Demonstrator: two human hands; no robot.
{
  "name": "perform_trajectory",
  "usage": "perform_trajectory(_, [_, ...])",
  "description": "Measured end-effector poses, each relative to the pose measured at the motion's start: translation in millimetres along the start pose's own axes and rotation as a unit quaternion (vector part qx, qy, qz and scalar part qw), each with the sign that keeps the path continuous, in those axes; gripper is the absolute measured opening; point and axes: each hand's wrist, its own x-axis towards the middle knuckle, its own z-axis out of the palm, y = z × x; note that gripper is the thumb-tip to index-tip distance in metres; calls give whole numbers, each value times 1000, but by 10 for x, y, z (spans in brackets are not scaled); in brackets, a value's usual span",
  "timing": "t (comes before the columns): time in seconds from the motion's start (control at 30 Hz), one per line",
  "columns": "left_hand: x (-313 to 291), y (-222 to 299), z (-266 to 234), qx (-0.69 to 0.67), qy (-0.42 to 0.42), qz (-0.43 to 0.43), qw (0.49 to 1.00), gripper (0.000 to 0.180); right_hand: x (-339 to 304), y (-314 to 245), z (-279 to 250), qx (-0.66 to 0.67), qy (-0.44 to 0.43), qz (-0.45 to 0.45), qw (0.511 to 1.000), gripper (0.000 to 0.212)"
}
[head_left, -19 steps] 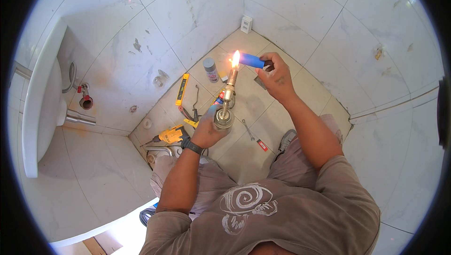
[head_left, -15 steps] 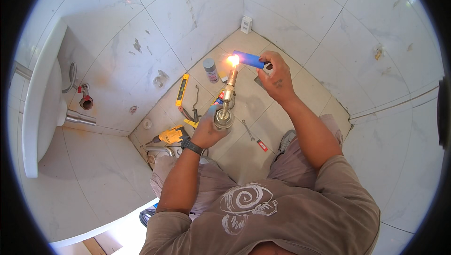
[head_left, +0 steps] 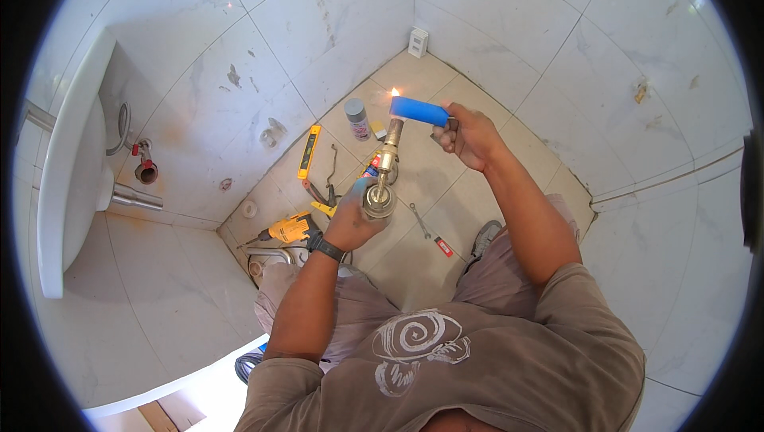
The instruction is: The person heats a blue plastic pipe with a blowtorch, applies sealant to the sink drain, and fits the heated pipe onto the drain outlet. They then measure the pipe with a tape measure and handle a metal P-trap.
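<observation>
- Blue tube (head_left: 419,110) is sitting lower and slightly farther left than in the earlier frame.
- My right grip (head_left: 476,136) is pinching its right end, fingers nearly together.
- My left grip (head_left: 356,219) is wrapping around the brass torch (head_left: 385,163), nozzle (head_left: 395,127) pointing away from me.
- Small flame (head_left: 395,92) is showing just above the tube's left end.

A can (head_left: 357,120) stands on the floor (head_left: 446,193) near a yellow level (head_left: 309,152); a drill (head_left: 289,230) and wrench (head_left: 419,219) lie well apart. A sink (head_left: 78,169) juts at left.
</observation>
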Motion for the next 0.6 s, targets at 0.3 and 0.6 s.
perform_trajectory(0.3, [9,-52,9,12,1,8,1000,72,-26,117,94,-415,113,-458,778,33])
perform_trajectory(0.6, [-4,-21,3,-7,-3,-14,1000,72,-56,31,75,-142,56,-125,980,29])
